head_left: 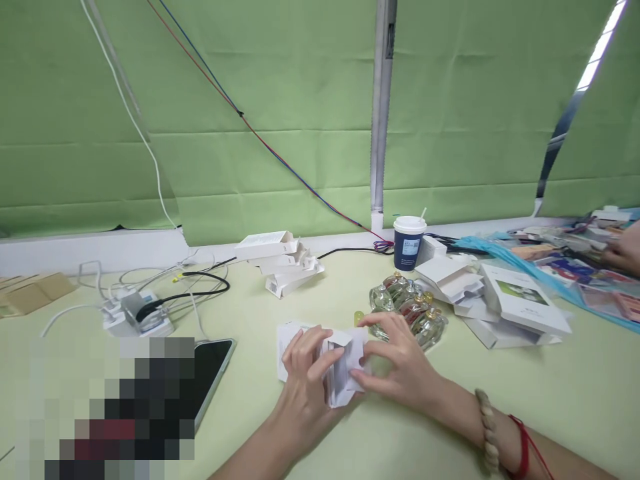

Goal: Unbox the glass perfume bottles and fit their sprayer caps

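L hand point(304, 373) clamped on the white box point(342, 387), wrapped round its L side, thumb laid over the near panel! R hand point(397, 360) opp., thumb & fingertips pinched on the R flap, index up at the flap's top corner. Box is right between the 2 hands, held over the bench point(550, 393), open end facing up twd the camera, hollow inside in plain view. Call the box the clock's centre. White printed panel point(283, 350) pokes out at approx. 9 o'clock, under the L fingers; can't tell if it's pt of the same box. Bracelet point(486, 427) of beads on the R wrist, red cord point(525, 447) just behind it.

Round the dial: tiny yellow cap point(359, 318) at 1, v. near the R index. Glass bottles point(430, 327) bunched at 2, just beyond the R hand. Cup point(407, 245) w/ lid & straw at 1, farther back. White packs point(525, 307) heaped betw. 2 & 3, top one w/ a green pic. Blue plastic point(540, 270) beyond, other person's hand point(623, 253) at the far R edge. White cartons point(285, 267) piled at 11. Phone point(215, 373) flat at 9, partly pixelated; power strip point(160, 327) w/ cables betw. 9 & 10, tan boxes point(37, 293) farther out, same bearing.
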{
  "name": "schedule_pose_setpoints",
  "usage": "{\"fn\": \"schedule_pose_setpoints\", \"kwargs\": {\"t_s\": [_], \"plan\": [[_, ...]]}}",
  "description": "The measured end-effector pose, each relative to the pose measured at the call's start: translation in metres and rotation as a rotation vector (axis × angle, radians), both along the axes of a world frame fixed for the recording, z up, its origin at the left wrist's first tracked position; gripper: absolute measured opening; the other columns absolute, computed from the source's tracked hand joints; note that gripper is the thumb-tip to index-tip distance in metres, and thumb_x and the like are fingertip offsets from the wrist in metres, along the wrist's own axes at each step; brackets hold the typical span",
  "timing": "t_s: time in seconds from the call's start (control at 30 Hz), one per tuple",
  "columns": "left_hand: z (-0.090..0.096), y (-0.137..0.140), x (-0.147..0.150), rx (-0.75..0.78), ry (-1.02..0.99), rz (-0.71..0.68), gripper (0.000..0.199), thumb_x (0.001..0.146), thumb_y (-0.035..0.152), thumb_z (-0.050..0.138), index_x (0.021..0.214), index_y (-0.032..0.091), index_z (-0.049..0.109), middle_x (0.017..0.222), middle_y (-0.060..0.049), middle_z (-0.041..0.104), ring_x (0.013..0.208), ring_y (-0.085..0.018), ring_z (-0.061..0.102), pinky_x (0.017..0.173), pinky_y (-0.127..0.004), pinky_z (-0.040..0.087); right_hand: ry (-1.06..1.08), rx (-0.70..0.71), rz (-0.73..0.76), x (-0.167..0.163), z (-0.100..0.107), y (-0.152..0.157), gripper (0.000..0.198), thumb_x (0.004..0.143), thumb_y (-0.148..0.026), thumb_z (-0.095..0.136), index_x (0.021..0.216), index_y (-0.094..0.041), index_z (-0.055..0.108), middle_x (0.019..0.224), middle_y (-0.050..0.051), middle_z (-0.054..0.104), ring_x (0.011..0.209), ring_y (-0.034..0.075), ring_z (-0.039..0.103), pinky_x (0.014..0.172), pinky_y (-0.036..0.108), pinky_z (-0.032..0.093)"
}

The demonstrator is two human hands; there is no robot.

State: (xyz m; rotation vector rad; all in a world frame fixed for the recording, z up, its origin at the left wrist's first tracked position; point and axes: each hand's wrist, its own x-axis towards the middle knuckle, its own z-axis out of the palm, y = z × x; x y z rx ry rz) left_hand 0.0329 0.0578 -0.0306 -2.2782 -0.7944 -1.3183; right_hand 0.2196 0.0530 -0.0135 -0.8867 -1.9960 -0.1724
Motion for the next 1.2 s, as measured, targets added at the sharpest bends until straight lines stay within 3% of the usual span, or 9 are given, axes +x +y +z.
{"fn": "schedule_pose_setpoints", "kwargs": {"t_s": [0.2,0.4,0.53,0.7,0.77,0.83,0.93,1.03,1.2], "plan": [[-0.003,0.012,-0.011,-0.026,0.155,0.063,0.048,0.075,0.004,0.053,0.120,0.016,0.039,0.123,-0.013,0.044,0.123,-0.022,0.037,0.105,-0.040,0.026,0.037,0.010,-0.042,-0.002,0.000,-0.001,0.008,0.081,-0.019,0.056,0.074,-0.018,0.054,0.115,0.008,0.052,0.105,0.020,0.047,0.086,0.036,0.038],[0.003,0.025,-0.025,-0.027,0.102,0.263,0.053,0.075,0.001,0.045,0.125,0.013,0.033,0.125,-0.016,0.044,0.123,-0.023,0.036,0.101,-0.039,0.029,0.177,0.097,-0.057,0.010,0.012,0.006,0.011,0.086,-0.014,0.048,0.076,-0.018,0.046,0.098,0.004,0.062,0.089,0.014,0.057,0.073,0.027,0.044],[0.003,0.027,-0.027,-0.056,0.092,0.311,0.053,0.076,0.001,0.039,0.127,0.014,0.031,0.127,-0.015,0.045,0.125,-0.022,0.036,0.100,-0.039,0.031,0.474,0.027,-0.186,0.023,0.020,0.012,0.008,0.087,-0.023,0.048,0.082,-0.019,0.046,0.081,0.003,0.063,0.060,0.011,0.058,0.048,0.021,0.042],[-0.001,0.028,-0.025,-0.088,0.072,0.239,0.058,0.076,0.004,0.044,0.130,0.016,0.028,0.129,-0.014,0.044,0.128,-0.023,0.035,0.105,-0.043,0.032,0.890,-0.069,-0.281,0.057,0.039,0.025,0.027,0.086,-0.044,0.047,0.096,-0.020,0.038,0.064,-0.001,0.048,0.038,0.009,0.041,0.031,0.021,0.029],[-0.003,0.028,-0.023,-0.129,0.087,0.209,0.060,0.076,0.008,0.047,0.132,0.016,0.026,0.132,-0.015,0.042,0.130,-0.023,0.033,0.106,-0.044,0.032,0.969,-0.044,-0.319,0.073,0.047,0.032,0.032,0.086,-0.044,0.046,0.104,-0.020,0.034,0.072,0.002,0.052,0.042,0.009,0.045,0.032,0.021,0.033],[-0.004,0.027,-0.022,-0.168,0.115,0.197,0.063,0.076,0.010,0.048,0.134,0.016,0.024,0.135,-0.014,0.041,0.133,-0.023,0.030,0.106,-0.044,0.033,1.013,0.013,-0.344,0.089,0.052,0.038,0.039,0.084,-0.038,0.047,0.114,-0.020,0.029,0.095,0.011,0.056,0.051,0.011,0.054,0.035,0.022,0.040],[-0.003,0.024,-0.021,-0.219,0.164,0.185,0.067,0.075,0.008,0.046,0.137,0.016,0.022,0.138,-0.011,0.040,0.136,-0.022,0.026,0.105,-0.042,0.036,1.040,0.057,-0.420,0.109,0.052,0.046,0.037,0.081,-0.029,0.046,0.116,-0.017,0.040,0.123,0.017,0.045,0.061,0.013,0.061,0.038,0.022,0.045],[-0.002,0.020,-0.020,-0.270,0.210,0.180,0.071,0.072,0.006,0.044,0.138,0.019,0.023,0.139,-0.009,0.039,0.135,-0.022,0.029,0.105,-0.041,0.037,1.062,0.066,-0.467,0.119,0.047,0.053,0.034,0.081,-0.025,0.043,0.109,-0.012,0.055,0.125,0.015,0.045,0.068,0.015,0.064,0.044,0.023,0.050],[0.000,0.018,-0.020,-0.327,0.268,0.176,0.066,0.075,0.009,0.044,0.138,0.023,0.028,0.140,-0.006,0.039,0.132,-0.021,0.034,0.103,-0.038,0.040,1.184,-0.025,-0.471,0.120,0.042,0.059,0.048,0.078,-0.024,0.046,0.124,-0.012,0.051,0.134,0.015,0.039,0.086,0.020,0.064,0.046,0.023,0.052]]}}
